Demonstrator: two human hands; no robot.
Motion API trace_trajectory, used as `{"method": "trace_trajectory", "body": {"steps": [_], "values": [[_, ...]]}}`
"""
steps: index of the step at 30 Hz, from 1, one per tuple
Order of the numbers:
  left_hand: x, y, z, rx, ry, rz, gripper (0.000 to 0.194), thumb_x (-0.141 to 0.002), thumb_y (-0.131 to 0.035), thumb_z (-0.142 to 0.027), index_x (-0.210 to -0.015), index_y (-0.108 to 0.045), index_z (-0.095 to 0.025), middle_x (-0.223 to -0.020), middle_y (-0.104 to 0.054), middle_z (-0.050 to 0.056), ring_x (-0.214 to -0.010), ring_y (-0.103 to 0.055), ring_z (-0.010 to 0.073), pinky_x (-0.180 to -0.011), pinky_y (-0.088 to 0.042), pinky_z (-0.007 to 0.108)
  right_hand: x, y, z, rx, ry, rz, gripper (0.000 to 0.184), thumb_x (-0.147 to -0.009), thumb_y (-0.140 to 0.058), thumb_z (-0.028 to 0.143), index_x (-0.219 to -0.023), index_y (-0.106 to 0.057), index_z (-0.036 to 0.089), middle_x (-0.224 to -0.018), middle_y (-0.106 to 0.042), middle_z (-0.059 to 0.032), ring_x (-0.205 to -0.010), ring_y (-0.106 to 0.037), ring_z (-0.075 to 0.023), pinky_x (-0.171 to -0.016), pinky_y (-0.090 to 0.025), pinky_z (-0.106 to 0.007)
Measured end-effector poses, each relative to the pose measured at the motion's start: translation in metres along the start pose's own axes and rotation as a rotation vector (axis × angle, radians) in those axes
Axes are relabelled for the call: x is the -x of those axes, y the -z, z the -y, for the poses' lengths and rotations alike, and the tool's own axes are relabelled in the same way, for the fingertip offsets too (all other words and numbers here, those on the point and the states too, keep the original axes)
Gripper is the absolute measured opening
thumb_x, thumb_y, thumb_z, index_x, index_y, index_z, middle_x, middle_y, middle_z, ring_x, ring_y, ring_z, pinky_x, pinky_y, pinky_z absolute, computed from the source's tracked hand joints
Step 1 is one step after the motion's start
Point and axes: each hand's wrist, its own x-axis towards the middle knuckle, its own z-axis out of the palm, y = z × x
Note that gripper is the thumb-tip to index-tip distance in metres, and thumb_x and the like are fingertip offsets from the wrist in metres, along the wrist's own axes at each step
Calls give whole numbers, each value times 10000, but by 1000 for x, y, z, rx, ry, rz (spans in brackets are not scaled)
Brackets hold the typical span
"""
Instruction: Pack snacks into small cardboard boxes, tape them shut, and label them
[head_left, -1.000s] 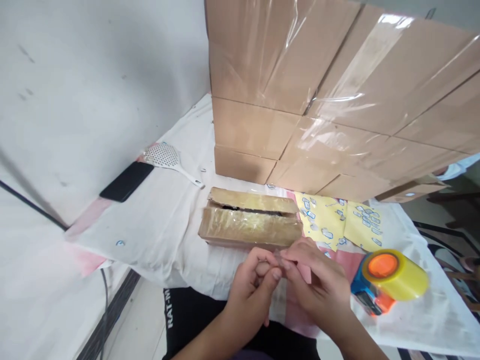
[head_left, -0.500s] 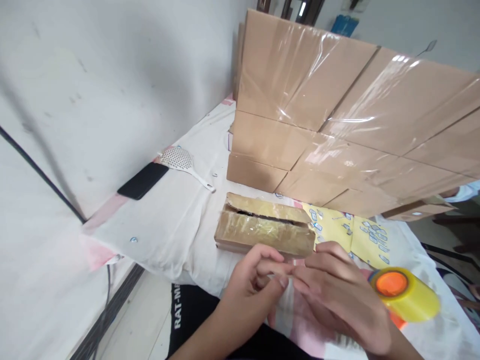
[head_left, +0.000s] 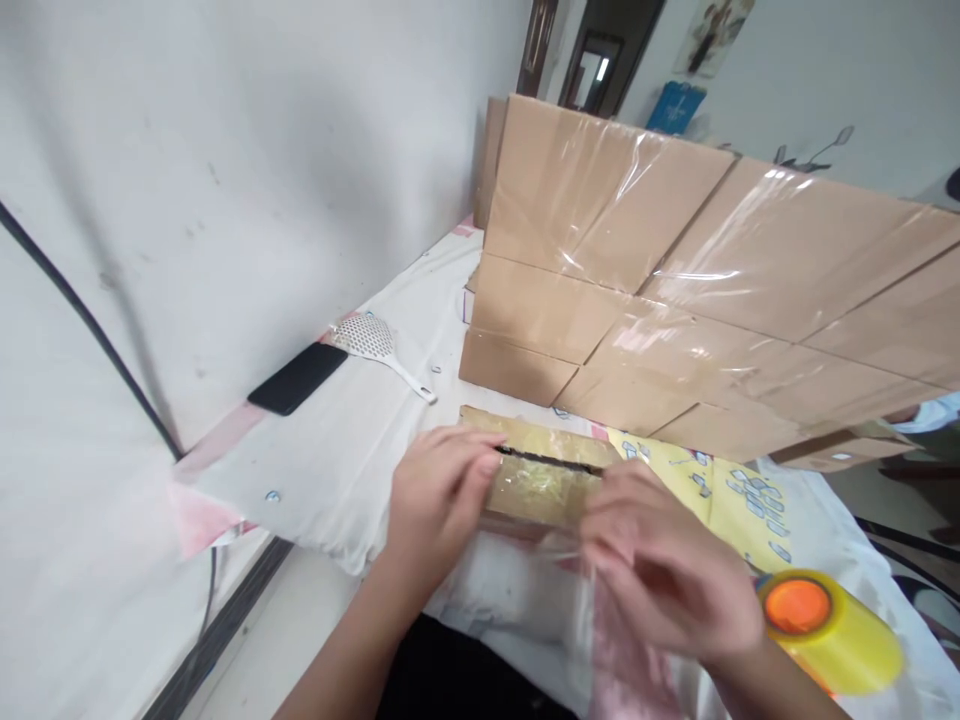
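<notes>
A small cardboard box [head_left: 541, 492], covered in shiny tape and with a dark slit along its top, lies between my hands. My left hand [head_left: 442, 490] is at its left end, thumb and index finger pinched together near the slit. At the right end, my right hand [head_left: 667, 565] has its fingers closed on a strip of clear tape [head_left: 583, 610], which hangs blurred in front of the box. The film seems to stretch across to my left hand; its far end is hard to see. A yellow tape roll [head_left: 862, 640] with an orange core lies right of my right hand.
A large cardboard panel [head_left: 637, 290] under clear film stands behind the box. On the left are a white slotted skimmer [head_left: 375, 340] and a black flat phone-like object [head_left: 298, 378], beside the wall. A patterned yellow sheet [head_left: 697, 480] lies on the cloth-covered table.
My hands were together in front of the box, fingertips meeting. They have now parted and moved to the box's two ends, with clear film showing between them. The view has tilted up slightly.
</notes>
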Motion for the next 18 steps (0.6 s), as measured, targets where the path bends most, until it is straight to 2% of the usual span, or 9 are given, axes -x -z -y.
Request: {"method": "trace_trajectory", "body": {"steps": [1,3,5,7,12,15,18], "values": [[-1,-3,4,-106,-90,131,135,-1005,-581,-238,-1016,-715,-247,-1109,-803,-1,-1148,-711,219,-1078,-497,435,-4,1,-9,-99,-67,-49,158,-989,-549,136,-1033,-566,287,-696,-636,33,-643,-624,-151,-695,-547,-322],[0,-11,11,-268,-168,272,187,-1010,-560,-246,-1123,-709,-248,-1169,-792,-2,-1225,-682,250,-1174,-409,508,-5,1,-25,-294,-251,-94,307,-991,-576,128,-1238,-536,305,-739,-641,38,-672,-636,-147,-690,-544,-301],[1,-19,16,-355,-127,313,238,-1020,-524,-239,-1183,-697,-245,-1187,-788,-2,-1230,-682,241,-1188,-401,510,-2,-2,-38,-439,-417,-5,386,-1000,-600,161,-1339,-505,320,-764,-656,39,-688,-649,-144,-666,-536,-275],[3,-22,19,-398,-88,339,274,-1028,-492,-241,-1211,-695,-247,-1238,-771,1,-1248,-674,233,-1191,-408,519,2,-6,-49,-522,-505,112,360,-1005,-616,212,-1338,-517,310,-763,-668,36,-701,-656,-150,-669,-531,-274],[7,-19,21,-504,-119,370,305,-1022,-496,-265,-1220,-728,-280,-1500,-602,11,-1347,-602,279,-1131,-471,567,-1,-15,-74,-489,-586,91,347,-982,-633,247,-1314,-536,281,-795,-678,26,-760,-662,-165,-739,-528,-298],[10,-20,22,-538,-96,344,326,-1021,-494,-259,-1230,-742,-300,-1534,-568,9,-1419,-529,313,-1068,-527,556,-3,-15,-79,-472,-590,92,351,-973,-632,247,-1310,-540,280,-810,-679,23,-770,-663,-168,-729,-519,-298],[11,-25,22,-539,-2,292,342,-1019,-493,-252,-1251,-737,-309,-1515,-591,20,-1412,-532,309,-1053,-551,540,-2,-13,-78,-528,-576,90,339,-978,-634,268,-1303,-542,296,-794,-676,32,-758,-653,-167,-734,-515,-305]]}}
